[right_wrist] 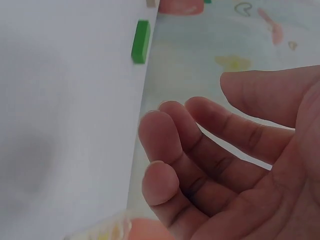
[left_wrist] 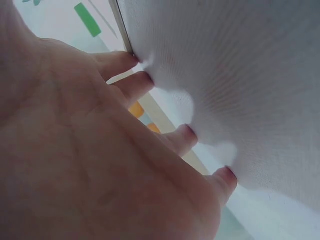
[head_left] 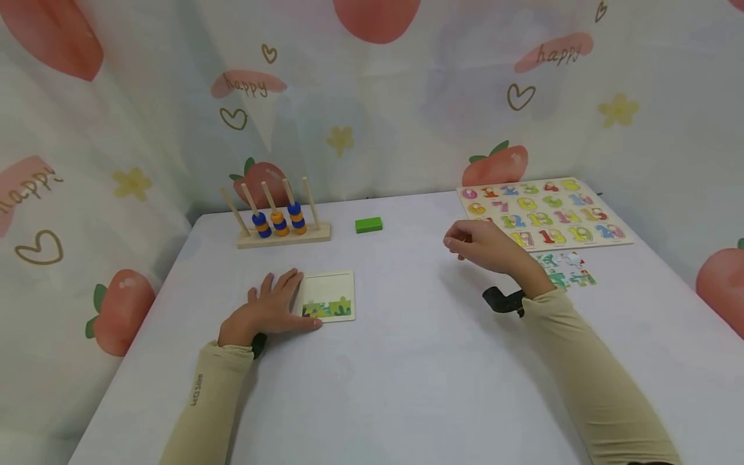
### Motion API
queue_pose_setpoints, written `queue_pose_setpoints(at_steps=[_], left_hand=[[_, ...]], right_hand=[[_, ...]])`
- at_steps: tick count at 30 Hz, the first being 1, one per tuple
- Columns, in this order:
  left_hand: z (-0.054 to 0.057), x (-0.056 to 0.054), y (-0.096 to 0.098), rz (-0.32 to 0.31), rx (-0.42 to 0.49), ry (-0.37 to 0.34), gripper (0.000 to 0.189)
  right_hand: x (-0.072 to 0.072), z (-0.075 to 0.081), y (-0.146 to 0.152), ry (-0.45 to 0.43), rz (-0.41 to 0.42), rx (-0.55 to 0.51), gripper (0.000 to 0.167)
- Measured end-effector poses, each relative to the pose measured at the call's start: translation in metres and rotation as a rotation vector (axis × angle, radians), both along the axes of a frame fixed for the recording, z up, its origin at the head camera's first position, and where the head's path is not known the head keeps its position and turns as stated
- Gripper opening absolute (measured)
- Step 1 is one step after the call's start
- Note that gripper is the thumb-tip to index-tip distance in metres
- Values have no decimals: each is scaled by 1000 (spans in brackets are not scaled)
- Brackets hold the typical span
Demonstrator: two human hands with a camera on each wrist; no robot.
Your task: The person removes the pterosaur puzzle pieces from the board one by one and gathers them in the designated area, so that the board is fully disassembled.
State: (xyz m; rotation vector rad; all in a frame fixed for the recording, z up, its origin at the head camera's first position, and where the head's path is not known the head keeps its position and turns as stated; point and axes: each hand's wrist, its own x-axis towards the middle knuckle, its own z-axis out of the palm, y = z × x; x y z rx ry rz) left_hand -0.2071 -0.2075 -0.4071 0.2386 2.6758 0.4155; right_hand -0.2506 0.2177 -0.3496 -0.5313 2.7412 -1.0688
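Observation:
My left hand (head_left: pixel 270 310) rests on the table with its fingers spread, touching the left side of a small square jigsaw tray (head_left: pixel 328 284). Its thumb lies along the tray's lower left corner. A strip of green puzzle pieces (head_left: pixel 337 307) fills the bottom of the tray; above them the tray shows its pale base. In the left wrist view the fingertips (left_wrist: pixel 186 132) press down on the white tabletop. My right hand (head_left: pixel 485 247) hovers over the table at the right, fingers loosely bent and holding nothing. Several loose jigsaw pieces (head_left: pixel 572 278) lie beyond its wrist, partly hidden by it.
A wooden bead counter (head_left: pixel 285 239) with blue and orange beads stands at the back left. Right of it lies a green block (head_left: pixel 369 225). A number puzzle board (head_left: pixel 604 240) is at the back right. A printed cloth (head_left: pixel 395 129) hangs behind the table.

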Motion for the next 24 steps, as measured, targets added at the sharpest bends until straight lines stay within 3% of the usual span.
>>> queue_pose_setpoints(at_steps=[11, 24], left_hand=[[9, 3, 0, -5, 15, -19, 120], [6, 1, -3, -2, 20, -15, 120]], right_hand=[[-5, -5, -52, -17, 111, -26, 21], [1, -16, -107, -54, 246, -33, 22]])
